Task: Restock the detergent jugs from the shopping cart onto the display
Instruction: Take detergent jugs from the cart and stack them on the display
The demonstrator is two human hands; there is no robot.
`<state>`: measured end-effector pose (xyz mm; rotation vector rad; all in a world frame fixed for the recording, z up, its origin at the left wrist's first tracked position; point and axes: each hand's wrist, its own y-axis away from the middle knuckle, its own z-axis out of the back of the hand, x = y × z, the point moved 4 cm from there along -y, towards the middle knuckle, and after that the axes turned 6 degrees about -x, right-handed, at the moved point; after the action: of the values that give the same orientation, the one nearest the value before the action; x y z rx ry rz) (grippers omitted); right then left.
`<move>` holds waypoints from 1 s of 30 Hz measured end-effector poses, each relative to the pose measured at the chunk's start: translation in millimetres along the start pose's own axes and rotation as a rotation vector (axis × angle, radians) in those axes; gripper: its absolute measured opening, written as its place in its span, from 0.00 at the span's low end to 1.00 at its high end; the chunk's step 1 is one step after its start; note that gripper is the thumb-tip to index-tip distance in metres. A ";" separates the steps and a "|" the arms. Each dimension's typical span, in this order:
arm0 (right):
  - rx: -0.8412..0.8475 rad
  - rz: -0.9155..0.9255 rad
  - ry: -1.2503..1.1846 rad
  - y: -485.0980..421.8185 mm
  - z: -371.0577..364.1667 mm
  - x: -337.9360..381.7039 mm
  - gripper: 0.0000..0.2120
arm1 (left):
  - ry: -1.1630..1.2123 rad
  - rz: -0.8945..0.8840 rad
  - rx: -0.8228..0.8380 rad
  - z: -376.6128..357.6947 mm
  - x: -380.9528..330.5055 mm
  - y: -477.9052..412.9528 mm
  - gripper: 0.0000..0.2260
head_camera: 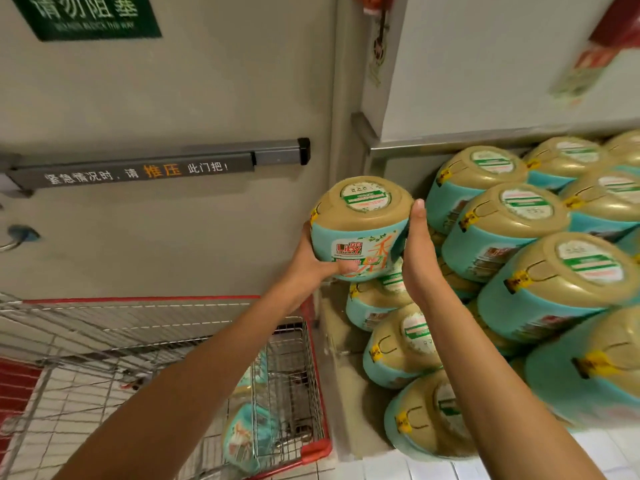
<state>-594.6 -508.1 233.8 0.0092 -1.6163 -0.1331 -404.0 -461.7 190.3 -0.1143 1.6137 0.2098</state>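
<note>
grip: left hand (311,261) wrapped the jug (360,230), right hand (419,258) pressed it with straight fingers.
target: display stack (512,237) lay right of the grip, nearer the right hand.
axis: end-on.

Red "Liby" logo on the raised jug (360,233) and its teal label. Grey push bar (138,171) reads "紧急情况时,请推压此门把!" Green sign (90,15) up top says "请勿阻塞"; its English line is too blurred.

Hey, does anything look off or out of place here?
Yes: the shopping cart is parked in front of the emergency door, under its green do-not-block sign. The stacked detergent jugs show no spills.
</note>
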 end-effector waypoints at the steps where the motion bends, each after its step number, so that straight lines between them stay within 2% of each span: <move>1: 0.000 0.014 0.003 -4.4 3.2 -0.4 0.31 | 0.000 0.008 0.003 -5.2 2.9 -4.6 0.47; 6: -0.019 0.082 -0.007 -14.9 20.2 -5.3 0.32 | 0.004 0.025 -0.002 -28.8 9.6 -21.4 0.47; 9: -0.039 0.077 0.072 -11.8 24.3 -9.0 0.44 | -0.025 0.009 0.007 -39.4 3.8 -36.3 0.45; 10: -0.033 0.067 0.112 -10.7 23.9 -12.5 0.45 | -0.033 0.004 0.001 -42.2 1.5 -41.3 0.45; 13: -0.001 0.043 0.210 -8.0 18.9 -26.7 0.39 | -0.058 -0.017 -0.016 -49.0 -4.0 -55.9 0.46; 24: -0.008 0.047 0.329 -25.6 26.1 -42.4 0.39 | -0.126 0.011 -0.029 -65.7 -0.6 -76.0 0.47; 30: -0.072 -0.021 0.237 -7.4 25.5 -42.9 0.31 | -0.102 0.055 -0.092 -59.3 16.1 -57.2 0.42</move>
<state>-618.4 -509.7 189.3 -0.0133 -1.3743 -0.1991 -451.4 -528.9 173.1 -0.1281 1.5071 0.3272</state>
